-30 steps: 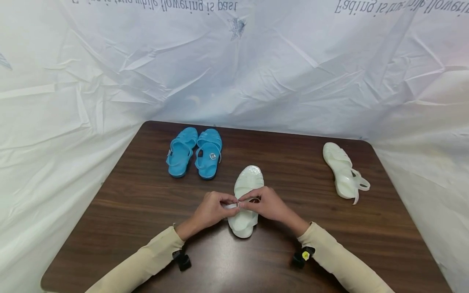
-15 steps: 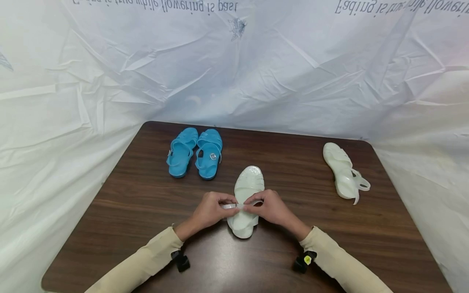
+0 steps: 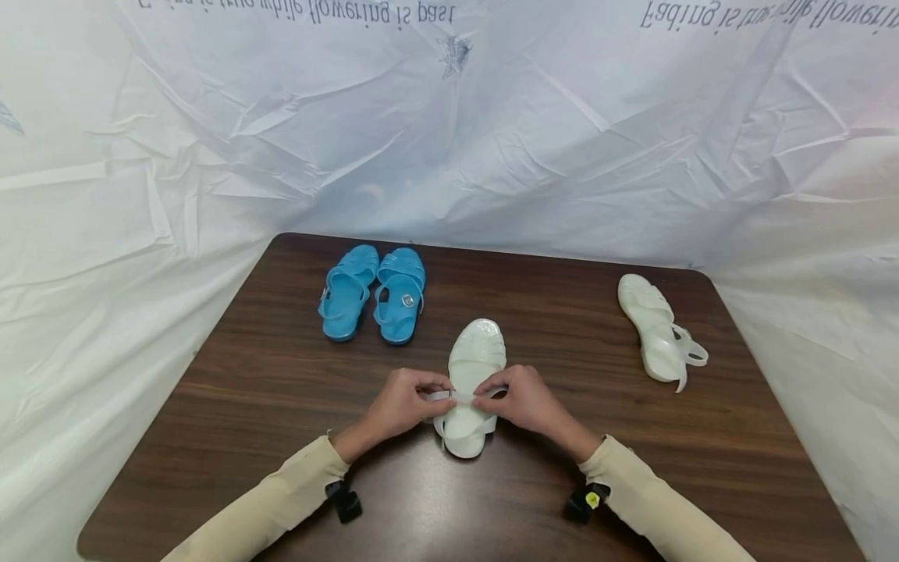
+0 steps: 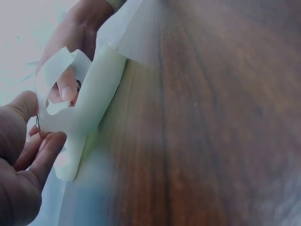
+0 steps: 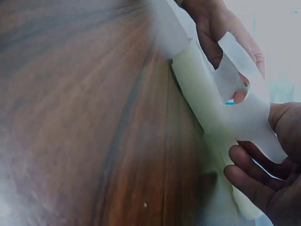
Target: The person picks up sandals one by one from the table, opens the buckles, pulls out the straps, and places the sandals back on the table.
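Observation:
A white jelly sandal (image 3: 477,347) lies toe-away on the table in front of me, between both hands. My left hand (image 3: 399,403) pinches the buckle end of its ankle strap at the sandal's left side. From the right, my right hand (image 3: 523,400) grips the strap with thumb and forefinger. A short stretch of white strap (image 3: 463,398) spans the gap between the fingertips, over the insole. In the left wrist view the heel (image 4: 101,84) and the looped back strap stand up beside the fingers; the right wrist view shows the strap's wide side piece (image 5: 254,117) against the right thumb.
A pair of blue sandals (image 3: 400,300) sits side by side at the back left of the brown wooden table (image 3: 281,437). A second white sandal (image 3: 653,328), its strap undone, lies at the back right. White printed sheeting (image 3: 435,156) hangs behind the table.
My right hand has shifted slightly right, away from the left fingertips, and more of the strap shows between the hands. The left hand stays nearly in place.

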`<state>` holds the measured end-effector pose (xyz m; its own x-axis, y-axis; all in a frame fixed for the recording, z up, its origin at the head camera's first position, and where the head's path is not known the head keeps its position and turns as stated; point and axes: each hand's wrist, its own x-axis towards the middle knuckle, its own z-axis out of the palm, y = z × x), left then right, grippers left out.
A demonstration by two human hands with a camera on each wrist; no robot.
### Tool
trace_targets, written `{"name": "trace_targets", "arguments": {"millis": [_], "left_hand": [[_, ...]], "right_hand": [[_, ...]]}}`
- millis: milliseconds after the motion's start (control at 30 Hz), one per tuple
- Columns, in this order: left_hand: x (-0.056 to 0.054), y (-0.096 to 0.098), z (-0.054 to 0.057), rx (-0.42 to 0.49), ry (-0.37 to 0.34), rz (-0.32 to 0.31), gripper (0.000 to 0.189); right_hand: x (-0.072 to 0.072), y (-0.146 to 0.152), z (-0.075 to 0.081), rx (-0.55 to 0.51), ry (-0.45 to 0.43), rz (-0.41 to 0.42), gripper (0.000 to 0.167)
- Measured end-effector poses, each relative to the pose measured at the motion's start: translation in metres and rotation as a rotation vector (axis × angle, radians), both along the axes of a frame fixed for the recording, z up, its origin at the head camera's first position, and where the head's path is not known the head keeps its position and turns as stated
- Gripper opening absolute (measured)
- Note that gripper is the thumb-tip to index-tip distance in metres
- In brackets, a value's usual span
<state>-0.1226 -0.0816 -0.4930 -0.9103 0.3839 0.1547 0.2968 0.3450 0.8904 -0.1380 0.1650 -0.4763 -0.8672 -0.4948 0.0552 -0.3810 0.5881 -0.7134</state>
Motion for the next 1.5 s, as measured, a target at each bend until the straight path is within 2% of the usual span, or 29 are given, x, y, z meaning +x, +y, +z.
{"name": "trace_targets", "arguments": {"millis": [567, 933, 1233, 1400, 1500], "left_hand": [[0.001, -0.001, -0.001, 0.027, -0.031, 0.009, 0.017], [0.001, 0.0, -0.003, 0.084, -0.087, 0.025, 0.015], [0.001, -0.001, -0.001, 0.08, -0.098, 0.032, 0.016], [0.001, -0.001, -0.001, 0.091, -0.113, 0.03, 0.018], [0.001, 0.001, -0.002, 0.084, -0.121, 0.036, 0.018]], "right_hand": [[0.002, 0.021, 0.004, 0.015, 0.014, -0.081, 0.004], [0.001, 0.036, 0.009, 0.023, -0.003, -0.11, 0.005], [-0.002, 0.044, 0.011, -0.055, 0.043, -0.151, 0.007], [-0.009, 0.033, 0.015, -0.133, 0.09, -0.162, 0.009], [-0.013, 0.023, 0.018, -0.174, 0.089, -0.154, 0.009]]}}
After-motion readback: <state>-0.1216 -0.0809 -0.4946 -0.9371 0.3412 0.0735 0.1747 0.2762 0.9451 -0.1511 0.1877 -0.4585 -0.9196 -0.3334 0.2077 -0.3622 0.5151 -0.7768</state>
